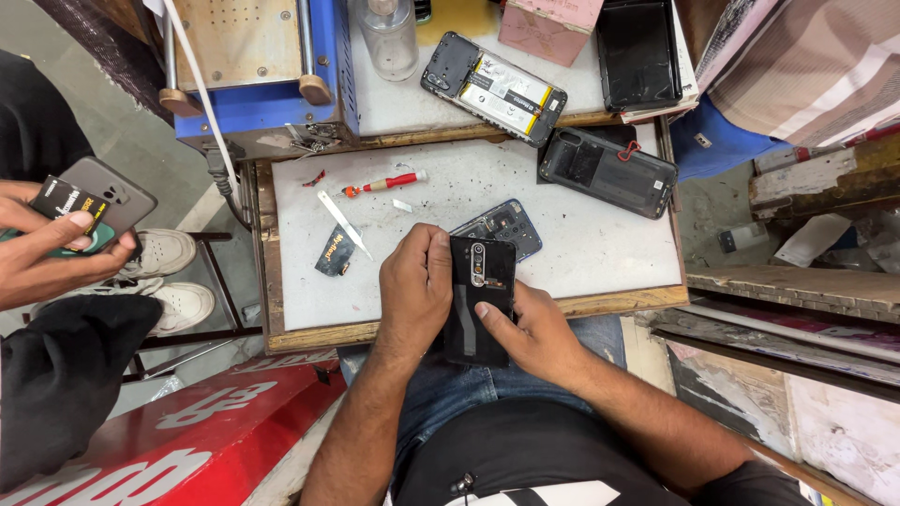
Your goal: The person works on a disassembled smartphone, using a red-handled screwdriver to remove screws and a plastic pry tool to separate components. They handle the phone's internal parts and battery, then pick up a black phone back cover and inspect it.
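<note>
Seated at the white work mat [581, 253], the person gripped a black smartphone [480, 300] back-up over the mat's near edge, left hand [415, 290] clasping its side, right hand [530, 333] bracing it underneath, apparently steadying it, red screwdriver [384, 184] lying farther back.

Bench: my white work board [581, 253], scuffed and speckled, wood-edged.
Near my hands: a grey phone back [514, 223]; a small dark part [335, 253] and white plastic pick [343, 225] to the left.
Middle: red-handled screwdriver [389, 183].
Right edge: dark phone shell [607, 171].
Upper shelf: opened phone [494, 89], clear bottle [389, 36].
</note>
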`<state>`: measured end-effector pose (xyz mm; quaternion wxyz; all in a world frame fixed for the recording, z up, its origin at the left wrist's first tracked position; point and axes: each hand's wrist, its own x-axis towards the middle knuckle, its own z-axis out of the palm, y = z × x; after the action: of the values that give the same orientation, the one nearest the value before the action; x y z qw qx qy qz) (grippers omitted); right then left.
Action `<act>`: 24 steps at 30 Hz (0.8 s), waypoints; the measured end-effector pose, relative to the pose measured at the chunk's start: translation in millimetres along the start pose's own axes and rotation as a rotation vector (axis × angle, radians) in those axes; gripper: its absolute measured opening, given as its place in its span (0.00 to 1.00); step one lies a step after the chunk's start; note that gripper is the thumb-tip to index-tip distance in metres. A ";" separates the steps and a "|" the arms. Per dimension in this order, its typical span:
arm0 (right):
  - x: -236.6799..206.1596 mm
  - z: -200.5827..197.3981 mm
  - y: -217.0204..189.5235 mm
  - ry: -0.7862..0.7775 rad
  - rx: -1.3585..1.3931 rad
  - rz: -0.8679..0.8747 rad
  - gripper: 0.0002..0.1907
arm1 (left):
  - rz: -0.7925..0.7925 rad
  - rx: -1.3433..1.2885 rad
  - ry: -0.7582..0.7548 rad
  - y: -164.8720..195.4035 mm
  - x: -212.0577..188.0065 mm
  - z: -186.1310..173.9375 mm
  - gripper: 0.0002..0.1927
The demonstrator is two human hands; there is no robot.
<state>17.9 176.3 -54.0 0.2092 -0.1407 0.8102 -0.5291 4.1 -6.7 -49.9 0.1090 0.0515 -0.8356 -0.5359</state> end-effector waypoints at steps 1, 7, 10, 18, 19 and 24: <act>-0.6 0.4 0.2 -0.005 -0.018 0.027 0.15 | -0.021 -0.010 -0.002 -0.3 -0.1 0.2 0.09; -0.7 -1.0 3.0 0.030 0.110 -0.051 0.14 | -0.028 -0.231 -0.080 -1.6 -0.6 -5.0 0.08; 0.6 0.8 2.8 0.018 0.058 0.019 0.14 | -0.051 -0.179 -0.074 -2.7 -1.5 -4.2 0.08; 0.9 4.0 -1.4 0.018 0.073 -0.025 0.14 | -0.156 -0.082 -0.002 -8.1 -1.0 -0.2 0.11; -0.7 2.9 -1.0 0.023 0.086 -0.021 0.14 | -0.104 -0.165 0.039 -9.0 0.2 -3.8 0.11; -0.2 -0.8 -4.0 0.021 0.066 -0.016 0.14 | 0.008 -0.141 0.009 -1.6 6.2 -22.5 0.09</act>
<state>17.7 175.4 -50.1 0.2010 -0.1347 0.7934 -0.5586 3.4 -28.5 -41.5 0.1181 0.0430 -0.7953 -0.5930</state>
